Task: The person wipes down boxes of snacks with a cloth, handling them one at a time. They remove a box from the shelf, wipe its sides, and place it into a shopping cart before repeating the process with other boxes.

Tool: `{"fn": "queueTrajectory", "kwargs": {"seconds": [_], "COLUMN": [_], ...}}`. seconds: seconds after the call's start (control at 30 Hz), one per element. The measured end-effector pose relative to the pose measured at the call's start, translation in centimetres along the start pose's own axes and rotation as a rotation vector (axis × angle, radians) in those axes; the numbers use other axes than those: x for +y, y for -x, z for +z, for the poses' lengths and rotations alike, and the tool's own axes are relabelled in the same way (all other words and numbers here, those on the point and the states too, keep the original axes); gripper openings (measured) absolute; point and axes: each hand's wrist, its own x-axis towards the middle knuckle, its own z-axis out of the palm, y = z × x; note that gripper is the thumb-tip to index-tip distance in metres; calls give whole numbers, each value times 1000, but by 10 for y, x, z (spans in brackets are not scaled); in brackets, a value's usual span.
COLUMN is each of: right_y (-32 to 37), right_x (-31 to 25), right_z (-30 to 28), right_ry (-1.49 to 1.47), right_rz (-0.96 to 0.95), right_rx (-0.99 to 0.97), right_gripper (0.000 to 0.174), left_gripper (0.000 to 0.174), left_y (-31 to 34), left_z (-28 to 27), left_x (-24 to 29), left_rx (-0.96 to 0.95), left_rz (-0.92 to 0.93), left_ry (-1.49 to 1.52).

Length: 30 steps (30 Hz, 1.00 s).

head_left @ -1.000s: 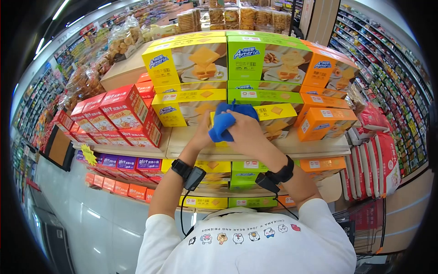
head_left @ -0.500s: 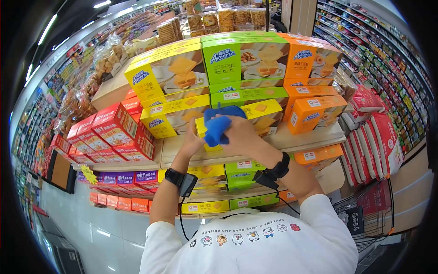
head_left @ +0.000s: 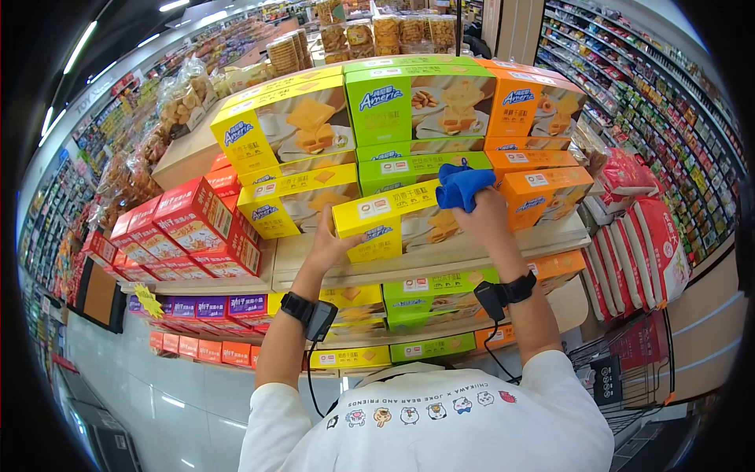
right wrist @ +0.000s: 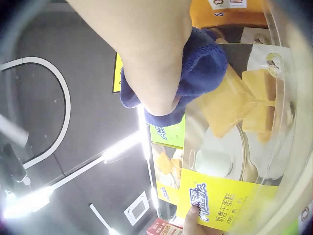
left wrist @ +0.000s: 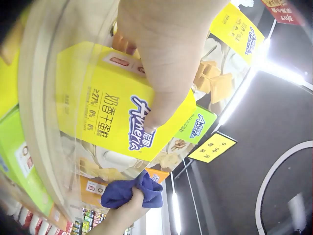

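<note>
A yellow box of cakes (head_left: 393, 224) stands at the front of the display shelf. My left hand (head_left: 329, 240) grips its left end, the thumb lying across the front near the blue logo in the left wrist view. Bunched in my right hand (head_left: 485, 224) is a blue cloth (head_left: 464, 187), pressed at the top right end of the same box. From the right wrist view, the cloth (right wrist: 203, 63) wraps about the fingers and hides most of them.
Stacked yellow (head_left: 295, 118), green (head_left: 385, 110) and orange boxes (head_left: 523, 110) rise behind. Red boxes (head_left: 197, 220) stand to the left, with more boxes on the lower shelf. A shopping cart (head_left: 621, 370) and red-and-white bags (head_left: 661, 244) are at the right.
My right hand has slid the blue cloth rightward along the box's top, from the left end to the right end. The left hand stays at the left end, and the head view has shifted slightly.
</note>
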Motion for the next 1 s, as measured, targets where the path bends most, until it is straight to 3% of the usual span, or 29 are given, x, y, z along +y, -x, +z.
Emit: {"fn": "queueTrajectory", "kwargs": {"seconds": [0.2, 0.4, 0.63, 0.73, 0.87, 0.9, 0.93, 1.0], "right_y": [4, 6, 5, 8, 6, 4, 3, 1], "right_x": [-5, -28, -68, -89, -111, -116, -119, -120], "right_z": [14, 19, 41, 65, 90, 91, 89, 78], "right_ry": [93, 132, 144, 96, 13, -11, -35, -106], "right_rz": [-132, -144, -142, -262, -509, -527, -546, -434], "right_rx": [114, 138, -32, -53, 70, 58, 46, -123], "right_gripper": [28, 27, 33, 36, 32, 31, 31, 30], "left_gripper": [57, 58, 60, 58, 54, 54, 55, 56], "left_y": [0, -1, -2, -2, -1, -1, -1, -2], "left_z": [0, 0, 0, -1, 5, -1, -1, 1], "left_x": [-3, -8, -13, -12, 7, 5, 2, 1], "left_rx": [20, 34, 38, 17, 60, 48, 60, 85], "left_rz": [18, 55, 64, 103, 139, 271, 232, 157], "left_ry": [-5, -14, -7, -15, -88, -397, -338, -218]}}
